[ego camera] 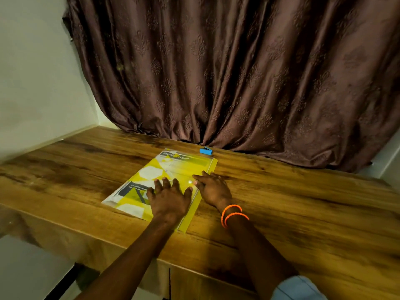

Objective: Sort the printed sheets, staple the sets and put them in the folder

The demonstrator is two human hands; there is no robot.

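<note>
Left hand [170,201] and right hand [213,188], fingers flat, grasping nothing, press folder [151,176] onto surface [303,202], likely flattening it; stapler [205,151] at far edge.

We see bare forearms; two orange bead bracelets [234,215] circle our right wrist, a pale blue sleeve [299,289] at five o'clock.

The folder [173,169] lies on the worktop [303,202], near its middle. The stapler [205,150] sits just behind the folder's far corner, before the curtain [238,72]. The left hand [170,200] rests on the folder; the right hand [213,187] is at its right edge.
</note>
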